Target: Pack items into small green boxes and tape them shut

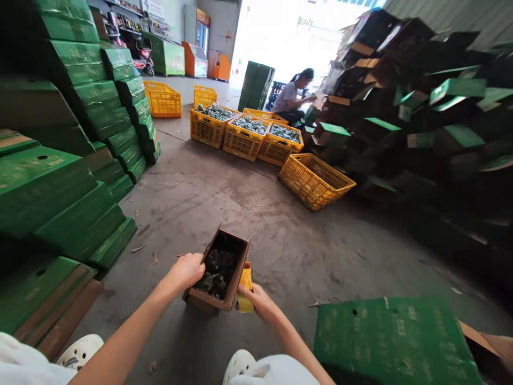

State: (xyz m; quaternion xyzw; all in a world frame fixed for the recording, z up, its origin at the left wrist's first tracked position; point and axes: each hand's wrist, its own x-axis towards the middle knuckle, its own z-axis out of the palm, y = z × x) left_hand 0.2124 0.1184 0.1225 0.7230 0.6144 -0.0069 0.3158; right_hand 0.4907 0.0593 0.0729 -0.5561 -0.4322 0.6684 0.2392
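Note:
An open cardboard box (235, 293) is in front of me, low between my knees. Inside lie dark, shiny wrapped pieces (218, 270), whose kind I cannot make out. My left hand (190, 272) is closed on the box's left wall, thumb side near the rim. At the right side of the box, my right hand (259, 300) is closed on a yellow, flat-sided object (246, 302) standing against the wall. The fingers hide part of it, and its kind does not show.
Stacks of green boxes (86, 69) rise on the left. Yellow crates (243, 145) of small wrapped pieces stand ahead, with a tilted yellow crate (316, 182) nearer. A seated person (290, 99) works behind them. Piled boxes (380, 128) fill the right; a green box (393, 337) lies close by.

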